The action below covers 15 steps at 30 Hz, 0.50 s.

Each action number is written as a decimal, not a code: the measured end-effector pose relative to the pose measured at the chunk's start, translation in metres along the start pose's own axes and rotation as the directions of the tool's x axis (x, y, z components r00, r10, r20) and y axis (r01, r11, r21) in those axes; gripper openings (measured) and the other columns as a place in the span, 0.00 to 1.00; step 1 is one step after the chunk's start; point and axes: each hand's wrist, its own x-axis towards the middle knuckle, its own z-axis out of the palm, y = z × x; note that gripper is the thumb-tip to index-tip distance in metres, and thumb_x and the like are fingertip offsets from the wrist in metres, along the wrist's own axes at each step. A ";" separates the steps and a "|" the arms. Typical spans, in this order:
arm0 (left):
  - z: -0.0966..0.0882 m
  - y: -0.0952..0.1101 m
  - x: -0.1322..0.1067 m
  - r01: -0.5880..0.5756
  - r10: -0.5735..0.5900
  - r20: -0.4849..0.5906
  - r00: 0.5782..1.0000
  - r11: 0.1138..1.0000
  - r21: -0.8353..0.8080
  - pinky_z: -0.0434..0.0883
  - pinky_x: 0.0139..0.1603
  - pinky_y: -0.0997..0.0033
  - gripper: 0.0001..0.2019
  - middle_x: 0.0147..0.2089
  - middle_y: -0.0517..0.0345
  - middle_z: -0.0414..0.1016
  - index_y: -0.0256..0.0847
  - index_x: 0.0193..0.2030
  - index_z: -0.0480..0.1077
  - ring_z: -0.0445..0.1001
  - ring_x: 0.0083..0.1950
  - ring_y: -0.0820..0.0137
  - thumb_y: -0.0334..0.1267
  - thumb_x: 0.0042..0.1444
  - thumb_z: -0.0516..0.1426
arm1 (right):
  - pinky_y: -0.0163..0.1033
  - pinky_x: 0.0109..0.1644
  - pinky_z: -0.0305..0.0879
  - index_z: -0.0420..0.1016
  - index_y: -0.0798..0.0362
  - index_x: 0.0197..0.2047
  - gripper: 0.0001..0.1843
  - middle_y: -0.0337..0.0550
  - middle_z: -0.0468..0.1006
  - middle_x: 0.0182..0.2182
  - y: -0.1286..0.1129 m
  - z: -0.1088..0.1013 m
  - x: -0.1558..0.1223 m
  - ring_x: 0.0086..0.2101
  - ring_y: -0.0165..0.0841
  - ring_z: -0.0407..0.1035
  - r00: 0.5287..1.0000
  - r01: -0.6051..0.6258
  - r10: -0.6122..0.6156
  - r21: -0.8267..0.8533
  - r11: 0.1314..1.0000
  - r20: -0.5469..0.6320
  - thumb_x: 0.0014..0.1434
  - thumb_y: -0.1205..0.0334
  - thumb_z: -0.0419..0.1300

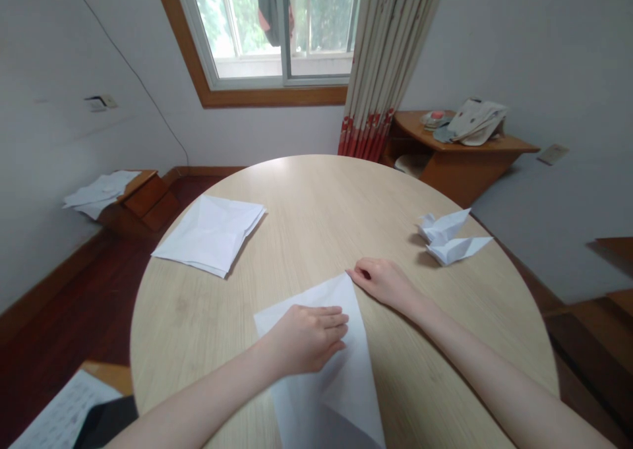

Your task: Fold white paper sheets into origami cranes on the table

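A white sheet of paper (341, 376), folded into a triangle, lies on the round wooden table (316, 198) in front of me. My left hand (306, 337) rests flat on the sheet with its fingers stretched out together, pressing the paper down. My right hand (383, 281) is at the sheet's top corner, fingers curled with the tips pinching or pressing that point.
A stack of white sheets (210, 233) lies at the table's left. Two folded paper shapes (452, 238) sit at the right. A wooden side desk (455, 149) with papers stands behind, beside a curtain (386, 66). A low cabinet (141, 198) stands at the left wall.
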 end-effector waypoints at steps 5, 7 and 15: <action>-0.004 0.002 0.001 0.069 -0.070 0.035 0.997 0.997 0.023 0.75 0.51 0.66 0.13 0.54 0.55 0.75 0.35 0.48 0.72 0.72 0.57 0.64 0.39 0.63 0.52 | 0.35 0.29 0.50 0.71 0.53 0.29 0.17 0.44 0.78 0.27 -0.001 0.004 -0.001 0.28 0.33 0.70 1.000 -0.002 0.000 -0.096 0.995 -0.025 0.66 0.58 0.49; -0.005 0.003 0.001 0.095 -0.096 0.061 0.994 0.995 0.019 0.75 0.52 0.65 0.13 0.55 0.55 0.75 0.35 0.49 0.71 0.72 0.58 0.64 0.40 0.63 0.53 | 0.36 0.28 0.50 0.72 0.54 0.32 0.16 0.45 0.79 0.31 -0.002 0.006 -0.001 0.29 0.33 0.71 0.999 0.027 -0.030 -0.152 0.988 -0.016 0.67 0.59 0.48; -0.008 0.005 0.002 0.124 -0.124 0.103 0.987 0.992 0.010 0.74 0.53 0.65 0.14 0.57 0.52 0.73 0.35 0.51 0.70 0.70 0.59 0.64 0.37 0.65 0.49 | 0.36 0.27 0.47 0.71 0.55 0.32 0.16 0.44 0.77 0.30 -0.004 -0.002 -0.003 0.28 0.32 0.71 0.990 0.143 -0.136 -0.215 0.966 0.046 0.68 0.59 0.47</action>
